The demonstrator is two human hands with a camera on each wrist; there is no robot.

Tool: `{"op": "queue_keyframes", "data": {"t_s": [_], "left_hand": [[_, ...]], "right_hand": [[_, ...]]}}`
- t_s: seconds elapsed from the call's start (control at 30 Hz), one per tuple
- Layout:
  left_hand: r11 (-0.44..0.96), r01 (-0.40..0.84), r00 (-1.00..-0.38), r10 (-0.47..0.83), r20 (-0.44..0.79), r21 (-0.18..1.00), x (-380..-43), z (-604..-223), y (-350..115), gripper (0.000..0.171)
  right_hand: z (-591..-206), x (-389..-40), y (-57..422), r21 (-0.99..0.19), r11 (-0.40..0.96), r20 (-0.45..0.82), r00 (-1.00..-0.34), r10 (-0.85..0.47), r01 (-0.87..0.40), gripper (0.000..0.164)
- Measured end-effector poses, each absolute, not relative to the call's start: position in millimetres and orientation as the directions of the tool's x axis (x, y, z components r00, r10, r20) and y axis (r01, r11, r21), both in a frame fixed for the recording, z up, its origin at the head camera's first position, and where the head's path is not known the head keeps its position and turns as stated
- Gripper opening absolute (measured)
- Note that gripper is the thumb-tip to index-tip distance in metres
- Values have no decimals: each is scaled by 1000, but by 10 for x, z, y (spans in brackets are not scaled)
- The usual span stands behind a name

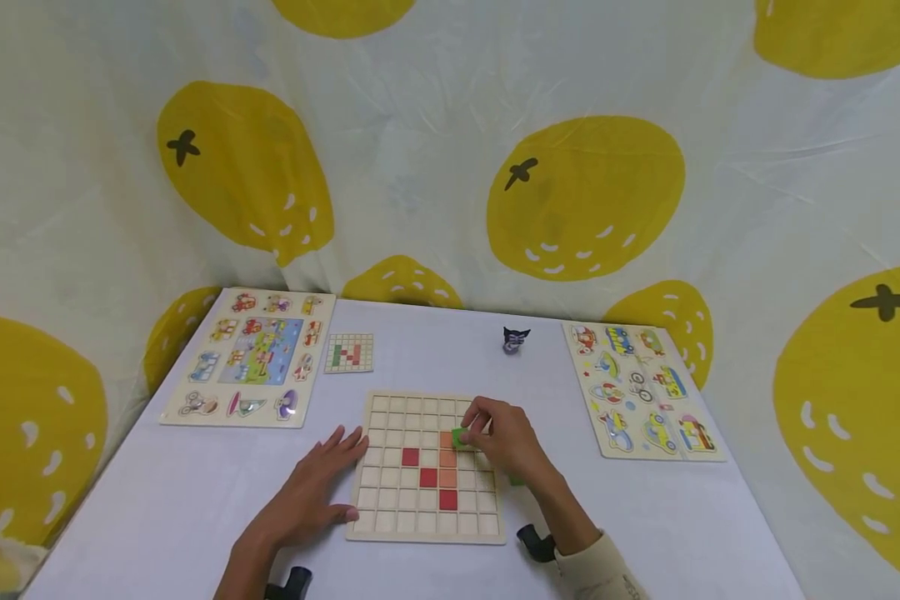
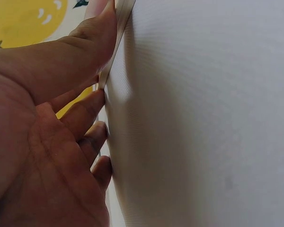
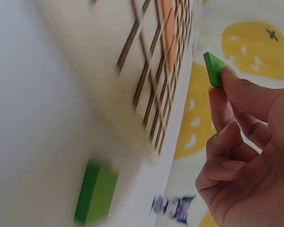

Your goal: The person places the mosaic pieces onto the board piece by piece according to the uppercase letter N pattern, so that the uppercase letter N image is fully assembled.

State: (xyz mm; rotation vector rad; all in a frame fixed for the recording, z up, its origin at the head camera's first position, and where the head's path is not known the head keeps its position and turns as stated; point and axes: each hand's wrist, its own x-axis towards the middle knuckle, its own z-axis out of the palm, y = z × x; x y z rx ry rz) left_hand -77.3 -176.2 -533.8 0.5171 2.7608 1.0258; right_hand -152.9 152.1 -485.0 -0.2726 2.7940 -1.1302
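Note:
A wooden grid board (image 1: 387, 498) lies on the white table, with three red tiles (image 1: 428, 477) and three orange tiles (image 1: 447, 458) in its cells. Between thumb and fingertips, my right hand (image 1: 513, 442) pinches a green square tile (image 3: 214, 70) over the board's right part, beside the topmost orange tile. My left hand (image 1: 311, 487) rests with spread fingers at the board's left edge, its thumb near the lower corner. Another green tile (image 3: 97, 194) lies on the table just right of the board, mostly hidden by the right forearm in the head view.
A small pattern card (image 1: 348, 353) with coloured squares lies behind the board. Picture puzzle boards lie at far left (image 1: 195, 367) and far right (image 1: 630, 375). A small dark figurine (image 1: 513, 340) stands at the back. Behind the table hangs a fruit-print cloth (image 1: 420, 150).

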Motion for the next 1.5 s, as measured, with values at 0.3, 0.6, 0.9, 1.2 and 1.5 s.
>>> {"op": "queue_keyframes", "data": {"t_s": [0.3,0.6,0.9,1.2,1.5], "left_hand": [[715,268,-928,371,-26,646,-765,-5352,-1753,103],[717,286,-929,371,-2,635,-776,-5328,-1763,102],[721,263,-930,365,-30,641,-781,-5301,-1749,103],[717,271,-928,373,-25,642,-778,-5303,-1755,101],[703,273,-929,369,-9,656,-783,-5315,-1752,102]], "right_hand": [[-4880,-1498,1171,-734,667,-70,-962,-263,-129,14],[-4904,-1548,876,-704,702,-86,-968,-236,-109,16],[-4935,-1604,692,-673,730,-96,-965,-243,-117,20],[-4994,-1669,557,-635,761,-112,-960,-257,-130,18],[-5015,-1681,475,-612,778,-107,-960,-259,-142,19]]}}
